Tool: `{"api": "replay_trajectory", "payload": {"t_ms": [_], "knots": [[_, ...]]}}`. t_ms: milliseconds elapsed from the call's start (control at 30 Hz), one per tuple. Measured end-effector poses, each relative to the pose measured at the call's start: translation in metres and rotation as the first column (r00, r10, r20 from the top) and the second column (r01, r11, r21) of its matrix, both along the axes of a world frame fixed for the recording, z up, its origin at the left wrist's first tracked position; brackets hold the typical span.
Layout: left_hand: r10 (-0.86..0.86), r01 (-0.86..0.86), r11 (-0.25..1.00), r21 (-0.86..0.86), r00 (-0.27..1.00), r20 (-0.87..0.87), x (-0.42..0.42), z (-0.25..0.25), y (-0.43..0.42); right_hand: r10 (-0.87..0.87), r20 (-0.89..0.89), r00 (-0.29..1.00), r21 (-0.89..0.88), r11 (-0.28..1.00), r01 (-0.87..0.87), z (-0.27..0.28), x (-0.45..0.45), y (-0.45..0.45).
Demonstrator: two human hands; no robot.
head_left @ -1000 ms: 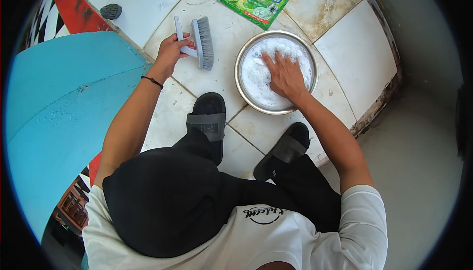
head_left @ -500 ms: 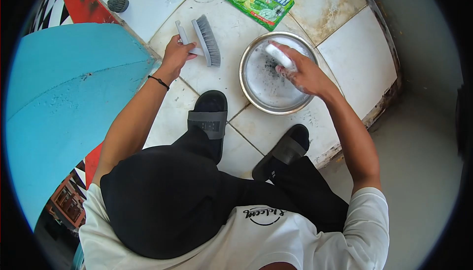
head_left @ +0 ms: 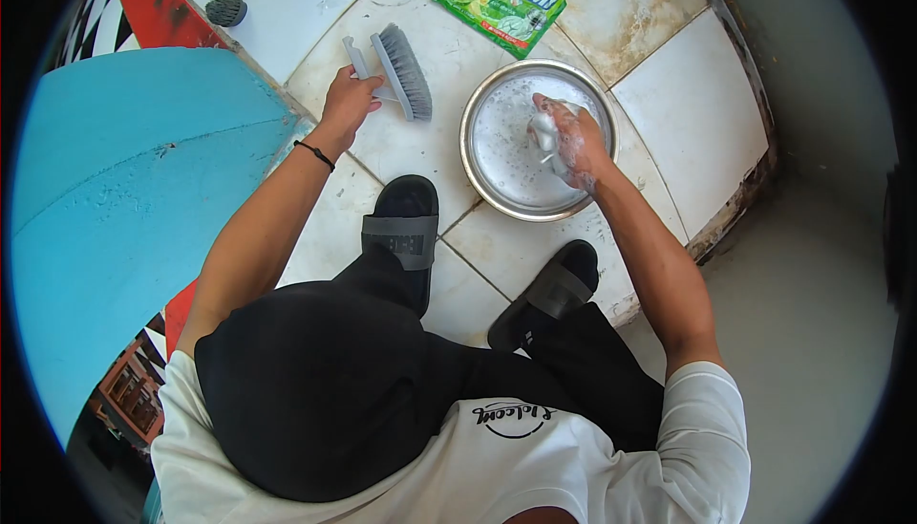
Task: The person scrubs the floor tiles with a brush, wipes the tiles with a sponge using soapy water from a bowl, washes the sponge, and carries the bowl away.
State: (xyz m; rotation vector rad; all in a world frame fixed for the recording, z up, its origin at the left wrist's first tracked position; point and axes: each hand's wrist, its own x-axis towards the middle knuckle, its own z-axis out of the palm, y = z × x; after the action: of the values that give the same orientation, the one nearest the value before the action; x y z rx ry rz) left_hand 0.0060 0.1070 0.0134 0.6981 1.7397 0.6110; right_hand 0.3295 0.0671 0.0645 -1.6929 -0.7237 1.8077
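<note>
My left hand (head_left: pixel 350 102) is closed around the handle of a pale grey scrub brush (head_left: pixel 405 70), its grey bristles facing right and away from my fingers. A round metal basin (head_left: pixel 467 147) stands on the tiles to the right of the brush, holding white, bubbly suds (head_left: pixel 501 137). Over the basin's right half, my right hand (head_left: pixel 583 147) is wet with foam and squeezes a white, foam-covered thing (head_left: pixel 545 134). Foam and fingers hide its exact kind. Beyond the basin lies a green EKONOMI packet (head_left: pixel 502 0), flat on the floor.
A dark round scrubber (head_left: pixel 226 12) lies at the far left near a red edge (head_left: pixel 167 3). A large blue surface (head_left: pixel 143 161) fills the left side. My sandalled feet (head_left: pixel 401 237) are just before the basin, and a grey wall (head_left: pixel 821 65) rises at right.
My right hand has lowered slightly toward the suds and turned, its fingers now squeezing the white thing with more foam showing. My left hand and the brush have shifted slightly up and right.
</note>
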Motion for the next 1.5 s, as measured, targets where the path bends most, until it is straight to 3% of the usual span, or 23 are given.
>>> {"api": "replay_trajectory", "payload": {"t_ms": [100,200,300,400,500,600,700,733,833,967,1067,1167,1267,1500], "knots": [[-0.01,0.01,1.0,-0.007,1.0,-0.022,0.0,0.002,-0.001,0.081,-0.064,0.995,-0.07,0.994,-0.086,-0.011,0.008,0.005],[-0.02,0.02,1.0,0.001,0.999,-0.049,0.002,0.005,-0.003,-0.009,0.082,0.997,0.013,1.0,0.008,-0.023,0.0,0.002],[-0.031,0.031,1.0,0.001,0.998,-0.057,0.001,0.003,-0.004,0.092,0.072,0.993,-0.085,0.993,-0.086,-0.004,-0.002,0.004],[-0.037,0.037,0.999,0.0,0.998,-0.054,0.0,0.004,-0.003,0.248,0.18,0.952,-0.084,0.968,-0.236,-0.015,0.001,0.006],[-0.032,0.032,0.999,-0.005,0.998,-0.053,0.0,0.002,-0.002,0.465,0.487,0.739,0.015,0.842,-0.539,-0.006,0.001,0.011],[-0.035,0.034,0.999,-0.012,0.998,-0.049,0.0,0.003,-0.003,0.383,0.784,0.488,0.125,0.673,-0.729,0.012,-0.017,-0.001],[-0.036,0.036,0.999,-0.01,0.998,-0.052,0.0,0.003,-0.001,0.212,0.894,0.395,0.217,0.567,-0.795,-0.007,-0.032,-0.029],[-0.035,0.034,0.999,-0.01,0.998,-0.056,0.0,0.003,-0.001,0.29,0.882,0.371,0.159,0.559,-0.814,-0.013,-0.036,-0.037],[-0.031,0.031,1.0,-0.002,0.998,-0.048,-0.001,0.003,-0.002,0.155,0.951,0.269,0.176,0.444,-0.879,-0.034,-0.043,-0.059],[-0.03,0.029,1.0,-0.004,0.999,-0.043,-0.001,0.002,-0.003,0.356,0.891,0.28,0.074,0.495,-0.866,-0.047,-0.034,-0.058],[-0.023,0.023,1.0,-0.004,0.999,-0.046,-0.002,0.0,-0.002,0.215,0.933,0.289,0.189,0.392,-0.9,-0.067,-0.021,-0.058],[-0.024,0.023,1.0,-0.015,0.997,-0.067,-0.001,-0.001,-0.001,0.144,0.966,0.214,0.165,0.29,-0.943,-0.093,-0.012,-0.061],[-0.021,0.02,1.0,-0.015,0.999,-0.043,-0.001,0.001,-0.002,-0.045,0.979,0.197,0.201,0.123,-0.972,-0.12,0.0,-0.074],[-0.026,0.025,1.0,-0.017,0.998,-0.051,-0.001,0.0,-0.001,0.274,0.961,0.016,0.002,0.051,-0.999,-0.114,0.007,-0.07]]}}
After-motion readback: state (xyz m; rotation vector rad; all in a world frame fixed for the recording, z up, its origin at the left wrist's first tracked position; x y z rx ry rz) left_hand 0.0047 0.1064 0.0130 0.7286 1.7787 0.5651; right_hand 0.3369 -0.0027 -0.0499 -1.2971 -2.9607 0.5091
